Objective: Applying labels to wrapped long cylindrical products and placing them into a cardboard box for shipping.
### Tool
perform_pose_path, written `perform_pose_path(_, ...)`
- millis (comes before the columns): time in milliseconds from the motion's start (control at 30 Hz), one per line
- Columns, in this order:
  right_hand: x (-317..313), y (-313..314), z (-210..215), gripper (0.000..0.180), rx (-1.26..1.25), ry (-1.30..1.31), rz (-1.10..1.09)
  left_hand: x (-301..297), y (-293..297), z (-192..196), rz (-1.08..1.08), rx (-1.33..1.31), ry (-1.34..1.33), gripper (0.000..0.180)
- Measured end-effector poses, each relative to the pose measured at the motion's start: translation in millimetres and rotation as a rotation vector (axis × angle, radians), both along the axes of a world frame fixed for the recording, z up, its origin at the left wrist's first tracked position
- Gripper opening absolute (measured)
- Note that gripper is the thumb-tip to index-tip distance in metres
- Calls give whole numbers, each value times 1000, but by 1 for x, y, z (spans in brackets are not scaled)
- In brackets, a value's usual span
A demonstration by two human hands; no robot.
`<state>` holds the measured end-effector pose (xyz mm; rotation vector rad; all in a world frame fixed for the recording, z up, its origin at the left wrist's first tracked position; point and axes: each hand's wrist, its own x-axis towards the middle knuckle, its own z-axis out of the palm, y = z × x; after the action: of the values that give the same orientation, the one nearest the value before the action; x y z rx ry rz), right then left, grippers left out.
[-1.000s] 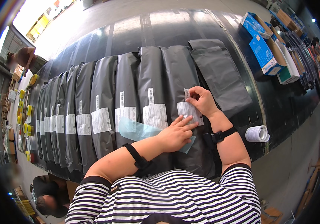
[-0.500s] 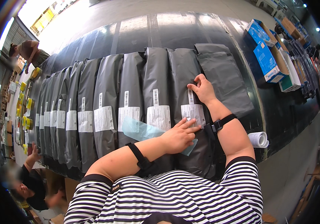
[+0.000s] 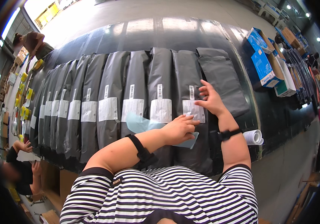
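Note:
Dark grey plastic mailing bags (image 3: pixel 111 74) lie side by side in a row, several of them, each with a white label and a narrow barcode strip. My left hand (image 3: pixel 180 130) is over the lower part of the rightmost labelled bag (image 3: pixel 187 69), its fingers curled on a light-blue sheet (image 3: pixel 139 122) that passes beneath the hand. The thumb side of this grip is hidden. My right hand (image 3: pixel 211 100) hovers at the right edge of that bag's white label (image 3: pixel 193 108), fingers apart and holding nothing. Right of it lies a flat grey bag (image 3: pixel 223 80) with no visible label.
A white paper roll (image 3: pixel 254 137) lies on the dark table (image 3: pixel 130 39) by my right forearm. Blue and white open boxes (image 3: pixel 266 67) stand at the right. Yellow tape rolls (image 3: pixel 25 113) line the left side. Two people (image 3: pixel 33 43) are at the left.
My right hand has lifted off the barcode strip, and its fingers have spread. My left fingers have drawn back from the label and curled more. The view has shifted slightly.

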<state>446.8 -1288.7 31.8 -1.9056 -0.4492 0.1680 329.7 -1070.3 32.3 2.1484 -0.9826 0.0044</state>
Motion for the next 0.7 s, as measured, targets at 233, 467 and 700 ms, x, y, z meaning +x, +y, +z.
perform_pose_path(233, -173, 38, 41, 57, 444, 187, 167, -54, 20, 83, 401, -342, 312, 9)
perform_pose_path(467, -226, 37, 18, 17, 300, 234, 87, -104, 27, 60, 144, -807, 213, 8)
perform_pose_path(700, -323, -212, -87, 14, 1131, 137, -815, -192, 82, 34, 187, -541, 457, 43)
